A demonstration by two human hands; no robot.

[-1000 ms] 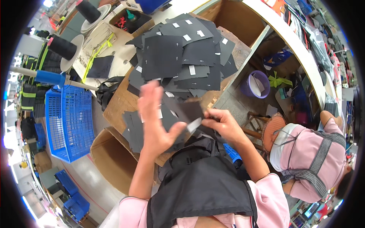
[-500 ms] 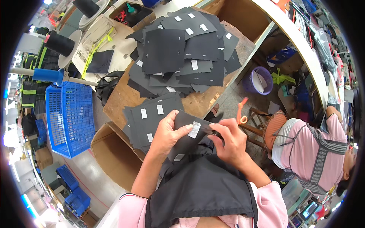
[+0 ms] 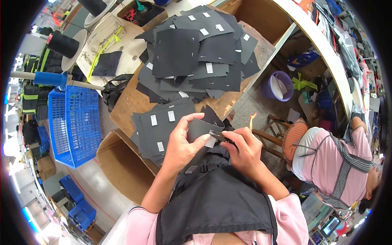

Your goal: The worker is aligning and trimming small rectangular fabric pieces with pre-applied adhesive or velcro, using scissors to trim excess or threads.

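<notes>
Head view, centre of frame: left hand (image 3: 181,145) curled round a dark fabric piece (image 3: 200,130), thumb on top, fingers under its edge, closed on it. Right hand (image 3: 245,149) just beside, fingertips pinched on the same piece's right edge by a small white tag (image 3: 211,141); the two hands nearly touch. An orange-yellow strip (image 3: 251,120) sticks up just above the right hand; can't tell if it's held. Piece sits over the lower edge of a wooden table (image 3: 126,106), above the person's dark apron (image 3: 216,200). Left of the hands: small stack of grey pieces w/ white tags (image 3: 157,130) on the table edge. Upper centre: big loose pile of black pieces (image 3: 196,53), some tagged. Lower left of table: open cardboard box (image 3: 118,163) on the floor. Left of frame: blue plastic basket (image 3: 73,122). Upper left: black thread cone (image 3: 61,44). Right of centre: purple bucket (image 3: 277,86). Right edge: another person in pink top (image 3: 330,163), by a wooden stool (image 3: 290,136).
</notes>
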